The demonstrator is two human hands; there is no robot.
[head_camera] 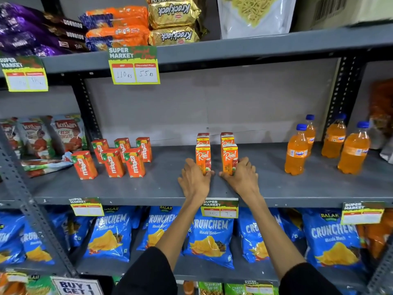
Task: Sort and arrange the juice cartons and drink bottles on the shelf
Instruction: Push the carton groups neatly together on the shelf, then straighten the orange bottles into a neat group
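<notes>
Six Maaza cartons (114, 157) stand upright in a loose cluster at the left of the grey middle shelf (276, 188), three in front and three behind, just right of the ketchup pouches (51, 135) in the neighbouring bay. Near the shelf's middle four Real cartons stand in two short columns with a gap between them. The left hand (194, 179) is cupped around the lower left side of the front left Real carton (203, 158), fingers wrapped on its far side and thumb at its base. Directly behind that carton stands a second one (203, 138). The right hand (240, 176) mirrors this grip on the front right Real carton (229, 159), fingers curled over its right edge and thumb at the bottom front corner; another Real carton (227, 137) stands behind it. Both held cartons rest upright on the shelf. At the right end four Fanta bottles (325, 143) with blue caps stand apart from one another, well clear of the cartons. A price tag (220, 208) hangs from the shelf's front lip below the hands, and blue Crunchem bags (209, 237) fill the shelf beneath.
</notes>
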